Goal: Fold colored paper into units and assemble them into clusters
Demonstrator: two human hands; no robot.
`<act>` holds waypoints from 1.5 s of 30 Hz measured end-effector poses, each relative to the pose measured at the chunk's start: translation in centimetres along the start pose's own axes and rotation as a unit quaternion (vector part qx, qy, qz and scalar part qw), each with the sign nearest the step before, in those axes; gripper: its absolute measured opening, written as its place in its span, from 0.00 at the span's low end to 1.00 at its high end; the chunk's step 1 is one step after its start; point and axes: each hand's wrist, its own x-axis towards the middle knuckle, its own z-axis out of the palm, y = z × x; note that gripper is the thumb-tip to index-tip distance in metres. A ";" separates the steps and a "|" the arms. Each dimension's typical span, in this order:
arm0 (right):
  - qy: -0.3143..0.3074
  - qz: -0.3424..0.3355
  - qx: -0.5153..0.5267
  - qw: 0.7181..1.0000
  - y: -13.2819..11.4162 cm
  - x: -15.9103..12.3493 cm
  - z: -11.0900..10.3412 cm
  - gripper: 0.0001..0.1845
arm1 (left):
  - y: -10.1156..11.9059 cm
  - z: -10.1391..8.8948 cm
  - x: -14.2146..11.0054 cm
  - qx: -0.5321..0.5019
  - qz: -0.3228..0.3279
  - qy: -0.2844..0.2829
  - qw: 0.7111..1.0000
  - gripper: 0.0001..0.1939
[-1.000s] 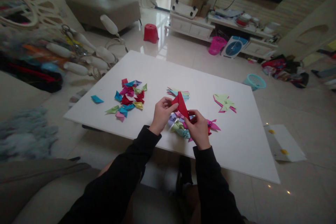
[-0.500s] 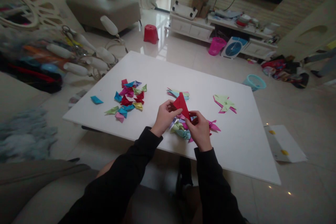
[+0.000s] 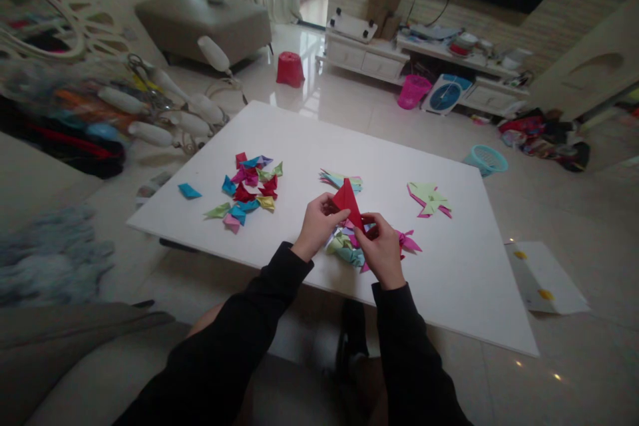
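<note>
While my left hand [image 3: 316, 222] pinches the red paper [image 3: 347, 200] at its left side, thumb across the face and fingers behind, my right hand [image 3: 383, 251] grips the lower right corner. So both hands are grasping, same piece. Paper is folded to a point, tip facing away from me, tilted, over the near half of the white table [image 3: 464, 293]. Right under it: a pile [image 3: 348, 254] of folded pieces, green, teal, pink, purple, partly hidden by my right hand; can't tell if paper touches pile. Magenta piece [image 3: 410, 241] sticks out just right of that hand. Beyond the paper, a fan of strips [image 3: 353, 182]. Left on table: multicolour cluster [image 3: 244, 193], with one blue piece [image 3: 190, 192] apart, further left. Right on table: green piece [image 3: 433, 198] on top of pink ones. Off the table on my feed: teal basket [image 3: 486, 160] by the far right corner, pink bin [image 3: 413, 91] and red stool [image 3: 290, 70] on the floor beyond.
</note>
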 end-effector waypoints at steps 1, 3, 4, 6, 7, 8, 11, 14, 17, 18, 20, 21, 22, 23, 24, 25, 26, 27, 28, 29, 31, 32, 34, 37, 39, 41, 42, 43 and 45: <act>0.000 0.000 -0.001 1.000 0.0 0.0 0.0 0.12 | 0.0 0.0 0.0 -0.001 0.000 0.000 1.000 0.13; 0.000 0.000 -0.001 1.000 0.0 0.0 0.0 0.12 | 0.1 0.0 0.0 0.000 -0.001 0.001 1.000 0.12; 0.000 0.000 -0.001 1.000 0.0 0.0 0.1 0.12 | 0.1 0.1 0.0 0.000 -0.001 0.002 1.000 0.12; 0.000 0.000 -0.002 1.000 0.1 0.1 0.1 0.12 | 0.2 0.1 0.0 0.001 -0.003 0.004 1.000 0.12; 0.000 0.001 -0.003 1.000 0.1 0.1 0.1 0.12 | 0.2 0.1 0.0 0.001 -0.004 0.004 1.000 0.12; -0.001 0.001 -0.003 1.000 0.1 0.1 0.1 0.12 | 0.2 0.1 0.0 -0.001 -0.006 0.004 1.000 0.12; -0.002 -0.001 -0.005 1.000 0.2 0.0 0.1 0.12 | 0.2 0.1 0.0 -0.005 -0.006 0.002 1.000 0.12; -0.003 -0.003 -0.006 1.000 0.2 0.0 0.0 0.12 | 0.1 0.1 -0.1 -0.004 -0.005 0.000 1.000 0.12; -0.003 -0.004 -0.007 1.000 0.2 0.0 0.0 0.12 | 0.1 0.1 0.0 -0.001 -0.004 0.001 1.000 0.12; -0.003 -0.004 -0.006 1.000 0.2 0.0 0.0 0.12 | 0.1 0.1 0.0 -0.001 -0.005 0.001 1.000 0.12; -0.004 -0.005 -0.007 1.000 0.2 0.0 0.0 0.12 | 0.1 0.1 0.0 -0.002 -0.008 0.002 1.000 0.12; -0.004 -0.006 -0.009 1.000 0.2 0.0 0.0 0.12 | 0.1 0.1 0.0 -0.003 -0.010 0.002 1.000 0.12; -0.005 -0.006 -0.011 1.000 0.2 0.0 0.0 0.12 | 0.0 0.1 0.0 -0.004 -0.011 0.003 1.000 0.12; -0.006 -0.006 -0.012 1.000 0.2 0.0 0.0 0.12 | 0.0 0.1 0.0 -0.004 -0.012 0.003 1.000 0.12; -0.007 -0.005 -0.012 1.000 0.2 0.0 -0.1 0.12 | 0.0 0.1 0.0 -0.003 -0.011 0.003 1.000 0.12; -0.008 -0.003 -0.012 1.000 0.1 0.0 -0.1 0.12 | 0.0 0.1 0.1 -0.003 -0.011 0.003 1.000 0.12; -0.008 -0.002 -0.011 1.000 0.1 0.1 -0.1 0.12 | 0.0 0.1 0.1 -0.002 -0.011 0.003 1.000 0.12; -0.008 -0.002 -0.011 1.000 0.1 0.1 -0.1 0.12 | -0.1 0.1 0.1 -0.002 -0.010 0.002 1.000 0.12; -0.007 -0.003 -0.011 1.000 0.1 0.0 -0.1 0.12 | -0.1 0.1 0.1 -0.002 -0.009 0.002 1.000 0.12; -0.006 -0.004 -0.011 1.000 0.1 0.0 -0.1 0.11 | -0.1 0.1 0.1 -0.002 -0.009 0.001 1.000 0.12; -0.005 -0.006 -0.011 1.000 0.1 0.0 -0.1 0.11 | -0.1 0.1 0.1 -0.002 -0.011 0.001 1.000 0.12; -0.005 -0.007 -0.012 1.000 0.2 0.0 -0.1 0.11 | -0.1 0.1 0.1 -0.002 -0.012 0.001 1.000 0.12; -0.006 -0.007 -0.013 1.000 0.2 0.0 -0.1 0.11 | 0.0 0.1 0.1 -0.002 -0.014 0.001 1.000 0.12; -0.006 -0.004 -0.011 1.000 0.2 0.1 -0.1 0.12 | 0.0 0.2 0.0 -0.002 -0.014 0.003 1.000 0.12; -0.005 -0.002 -0.011 1.000 0.1 0.1 -0.1 0.12 | 0.0 0.2 0.0 -0.002 -0.014 0.003 1.000 0.12; -0.004 -0.003 -0.012 1.000 0.1 0.1 -0.1 0.11 | 0.1 0.2 0.0 -0.001 -0.015 0.005 1.000 0.12; -0.004 -0.004 -0.012 1.000 0.1 0.0 -0.1 0.11 | 0.1 0.2 0.0 -0.001 -0.015 0.005 1.000 0.12; -0.004 -0.004 -0.011 1.000 0.0 0.0 -0.1 0.11 | 0.2 0.2 0.0 -0.001 -0.015 0.006 1.000 0.12; -0.005 -0.004 -0.010 1.000 0.1 0.0 -0.1 0.11 | 0.1 0.2 0.0 0.000 -0.014 0.004 1.000 0.12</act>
